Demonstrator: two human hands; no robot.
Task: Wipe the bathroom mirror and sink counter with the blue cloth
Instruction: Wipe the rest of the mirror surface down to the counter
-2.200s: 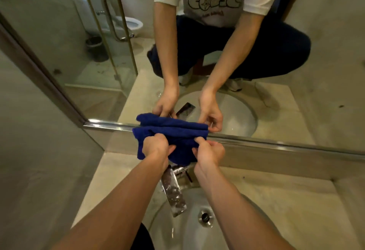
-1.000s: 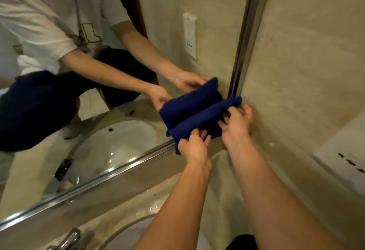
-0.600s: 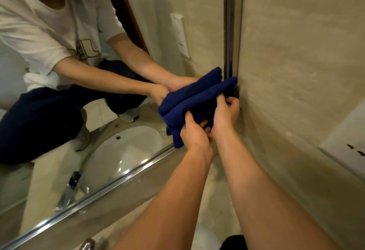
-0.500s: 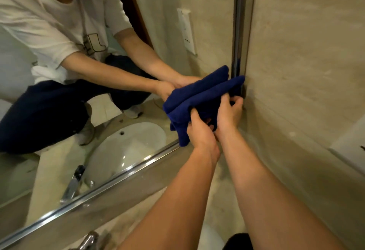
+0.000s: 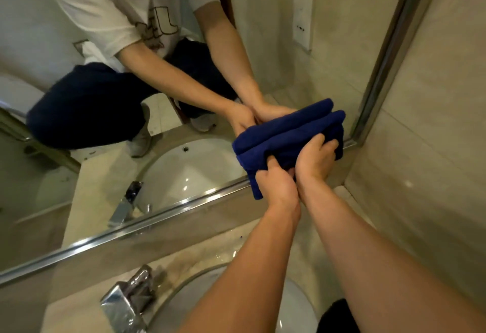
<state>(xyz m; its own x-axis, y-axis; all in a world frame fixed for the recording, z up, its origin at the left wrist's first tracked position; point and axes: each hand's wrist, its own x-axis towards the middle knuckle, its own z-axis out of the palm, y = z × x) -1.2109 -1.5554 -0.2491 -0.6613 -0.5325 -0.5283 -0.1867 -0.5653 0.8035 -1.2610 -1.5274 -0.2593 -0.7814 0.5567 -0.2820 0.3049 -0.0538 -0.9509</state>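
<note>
Chrome shows first at the lower left of the frame, where the tap [image 5: 126, 303] stands on the wet stone bench [image 5: 200, 253] behind the white sink [image 5: 297, 306]. Above it the mirror [image 5: 79, 169] fills the left and centre, edged by a metal frame. Right of centre, the left hand [image 5: 276, 185] grips the lower edge of the folded blue cloth [image 5: 284, 132], fingers curled into the fabric. Just beside it, touching, the right hand [image 5: 315, 159] also clutches the cloth and presses it against the glass at the mirror's lower right corner. Further right is a plain tiled wall [image 5: 420, 148]. Judging by the position, the mirror wipe is under way along its bottom edge; how much glass is already clean cannot be told. The bench, with water drops on it, looks not yet wiped.
</note>
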